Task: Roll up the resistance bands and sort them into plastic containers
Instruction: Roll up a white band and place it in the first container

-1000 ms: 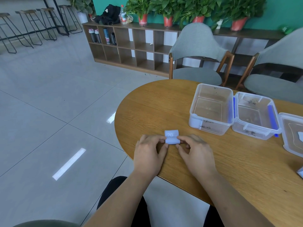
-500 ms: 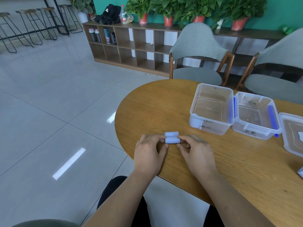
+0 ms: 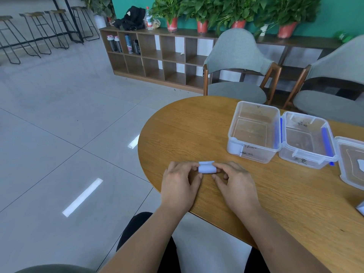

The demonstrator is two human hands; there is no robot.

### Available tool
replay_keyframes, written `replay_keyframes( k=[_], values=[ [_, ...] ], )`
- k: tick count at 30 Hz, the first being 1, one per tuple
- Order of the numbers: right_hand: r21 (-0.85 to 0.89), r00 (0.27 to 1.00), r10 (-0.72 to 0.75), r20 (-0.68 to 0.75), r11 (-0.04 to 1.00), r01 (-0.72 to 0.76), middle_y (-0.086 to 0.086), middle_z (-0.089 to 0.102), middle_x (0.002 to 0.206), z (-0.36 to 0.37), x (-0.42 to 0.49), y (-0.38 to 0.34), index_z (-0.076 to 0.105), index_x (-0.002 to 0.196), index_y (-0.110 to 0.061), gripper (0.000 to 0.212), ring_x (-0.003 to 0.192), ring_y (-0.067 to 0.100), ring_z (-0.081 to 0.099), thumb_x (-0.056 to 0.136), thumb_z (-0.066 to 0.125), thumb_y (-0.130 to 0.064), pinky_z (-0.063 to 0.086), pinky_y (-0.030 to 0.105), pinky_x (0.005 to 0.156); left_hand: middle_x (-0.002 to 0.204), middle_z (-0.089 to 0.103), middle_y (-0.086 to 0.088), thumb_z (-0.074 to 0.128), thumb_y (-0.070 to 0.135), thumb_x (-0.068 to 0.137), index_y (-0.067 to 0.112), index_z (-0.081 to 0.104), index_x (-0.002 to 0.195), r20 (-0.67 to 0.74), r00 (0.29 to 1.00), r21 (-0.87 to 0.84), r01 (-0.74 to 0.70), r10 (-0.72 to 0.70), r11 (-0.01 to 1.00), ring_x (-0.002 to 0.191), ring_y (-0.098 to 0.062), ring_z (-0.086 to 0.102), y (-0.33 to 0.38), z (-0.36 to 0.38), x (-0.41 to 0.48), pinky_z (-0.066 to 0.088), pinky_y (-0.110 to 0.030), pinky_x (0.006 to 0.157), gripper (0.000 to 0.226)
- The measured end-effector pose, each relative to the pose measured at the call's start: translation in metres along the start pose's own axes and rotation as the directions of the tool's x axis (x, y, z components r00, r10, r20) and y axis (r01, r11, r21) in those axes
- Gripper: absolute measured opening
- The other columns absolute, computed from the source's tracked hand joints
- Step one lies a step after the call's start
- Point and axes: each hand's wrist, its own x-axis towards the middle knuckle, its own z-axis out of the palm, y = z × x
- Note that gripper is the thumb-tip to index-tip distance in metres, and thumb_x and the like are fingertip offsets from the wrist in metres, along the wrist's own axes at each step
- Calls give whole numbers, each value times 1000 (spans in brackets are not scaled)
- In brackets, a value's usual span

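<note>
Since a second ago the pale blue resistance band has been rolled further, its flat printed tail now wound in to a short flap on the far side. The left hand pinches the roll's left end with curled fingers and thumb, and the right hand pinches its right end likewise, low over the wooden table by its near edge. Further right stand the left container and, touching it, the right container, both open. Beyond them a clear piece, perhaps a lid, is cut off by the frame.
</note>
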Motion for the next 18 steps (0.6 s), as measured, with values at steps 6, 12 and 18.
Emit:
replay_keyframes(
  k=[6, 12, 18],
  values=[
    [71, 1000, -6, -6, 997, 7, -19, 63, 93, -2, 0, 1, 74, 121, -30, 27, 79, 4, 54, 95, 74, -28, 56, 35, 70, 101, 69, 27, 77, 30, 93, 38, 68, 116, -6, 1000, -47, 27, -27, 999, 101, -2, 56, -2, 1, -2, 52, -36, 89, 26],
    [31, 1000, 8, 30, 999, -9, -21, 57, 107, 0, 0, 3, 71, 127, -31, 30, 81, 2, 55, 98, 68, -34, 57, 36, 73, 107, 71, 24, 73, 31, 96, 35, 69, 114, -11, 1000, -12, -15, 15, 1000, 103, -6, 56, -1, 0, -2, 52, -39, 88, 19],
    [90, 999, -23, 42, 996, 19, -24, 58, 119, -2, 0, 0, 71, 124, -35, 30, 78, 3, 57, 96, 73, -25, 56, 30, 73, 106, 70, 25, 74, 34, 94, 35, 70, 111, -4, 1000, -4, -3, 3, 1000, 105, -5, 54, -1, 1, -1, 53, -38, 89, 18]
  ],
)
